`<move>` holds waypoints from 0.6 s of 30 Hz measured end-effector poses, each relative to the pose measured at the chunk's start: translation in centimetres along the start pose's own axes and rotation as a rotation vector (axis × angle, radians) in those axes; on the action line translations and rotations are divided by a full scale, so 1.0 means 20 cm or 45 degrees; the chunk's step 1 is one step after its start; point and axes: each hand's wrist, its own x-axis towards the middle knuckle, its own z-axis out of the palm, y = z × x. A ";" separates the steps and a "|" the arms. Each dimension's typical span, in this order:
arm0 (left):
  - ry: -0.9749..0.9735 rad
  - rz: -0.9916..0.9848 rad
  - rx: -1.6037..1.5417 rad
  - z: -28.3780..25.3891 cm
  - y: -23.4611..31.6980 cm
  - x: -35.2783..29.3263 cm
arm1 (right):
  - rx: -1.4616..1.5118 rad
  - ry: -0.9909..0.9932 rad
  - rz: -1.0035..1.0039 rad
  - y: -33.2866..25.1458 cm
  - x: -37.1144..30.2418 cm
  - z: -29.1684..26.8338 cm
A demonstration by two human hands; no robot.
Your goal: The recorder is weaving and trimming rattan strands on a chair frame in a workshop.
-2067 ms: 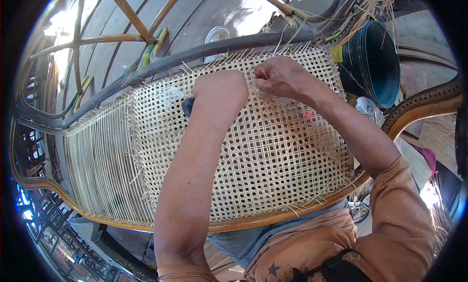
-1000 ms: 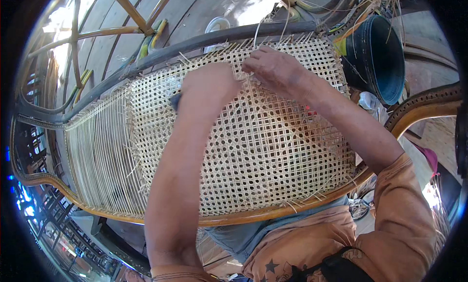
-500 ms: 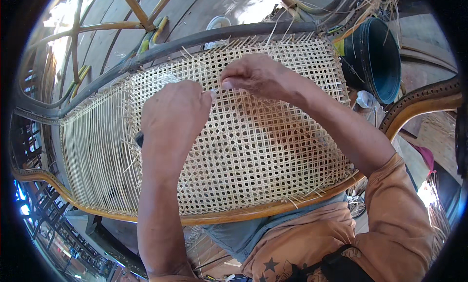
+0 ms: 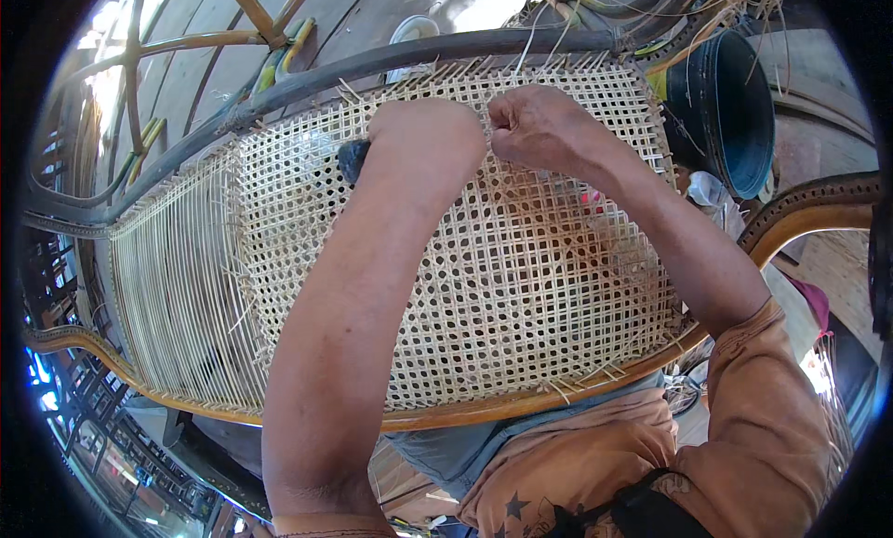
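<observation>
Both of my hands are over the far middle part of a pale woven cane panel point(image 4: 521, 305), stretched in a curved wooden frame. My left hand point(image 4: 428, 133) is closed with its back up, its fingers mostly hidden. A dark rounded thing point(image 4: 352, 159) sticks out beside that wrist; what it belongs to does not show. Just to the right, my right hand point(image 4: 535, 124) is closed with its fingers curled toward the left hand. Whatever either hand holds is hidden or too fine to see. Loose cane ends point(image 4: 465, 70) poke up along the far edge.
At the left, the panel has only parallel strands point(image 4: 181, 287). A dark bucket point(image 4: 735, 119) lies tipped at the far right, near a curved wooden arm point(image 4: 819, 203). Loose cane fibres point(image 4: 735, 3) hang above the bucket. A bent-pole frame point(image 4: 195, 43) stands at the far left.
My left hand has moved right and away from me, with the dark thing moving along beside its wrist. My right hand has shifted right and slightly farther off. Both remain closed.
</observation>
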 end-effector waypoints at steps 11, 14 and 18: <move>0.144 -0.077 -0.183 0.16 -0.01 -0.06 | -0.303 0.121 -0.137 0.00 0.04 0.08; 0.155 -0.125 -0.278 0.11 -0.04 -0.06 | -0.450 0.288 -0.486 0.02 0.02 0.10; -0.006 -0.246 -0.263 0.06 -0.13 -0.13 | -0.763 0.393 -0.857 0.04 0.04 0.10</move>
